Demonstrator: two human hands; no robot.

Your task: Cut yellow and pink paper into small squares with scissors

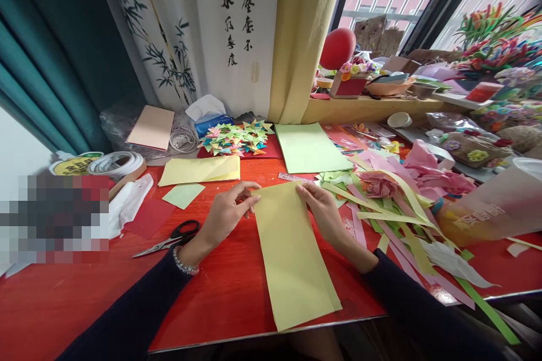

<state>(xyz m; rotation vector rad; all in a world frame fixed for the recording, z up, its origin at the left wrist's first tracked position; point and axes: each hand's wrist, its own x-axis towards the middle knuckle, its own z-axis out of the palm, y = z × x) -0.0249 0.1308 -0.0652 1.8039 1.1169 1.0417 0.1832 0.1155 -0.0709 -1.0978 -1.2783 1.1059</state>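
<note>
A long yellow sheet of paper [298,259], folded or doubled with a second layer showing along its right and lower edges, lies on the red table in front of me. My left hand [226,211] pinches its far left corner between thumb and fingers. At the far right corner, my right hand [324,208] grips the paper the same way. Black-handled scissors [171,238] rest beside my left wrist, blades apart only slightly. Beyond my left hand lie a stack of yellow paper [199,171] and a small light green piece of paper [184,196].
Cut paper strips [406,225] are heaped on the right, near a large paper cup [495,203] on its side. Light green sheets [311,148] and a pile of folded paper stars [235,138] sit at the back. Tape rolls [114,163] stand left. The red table's front edge [254,336] is close.
</note>
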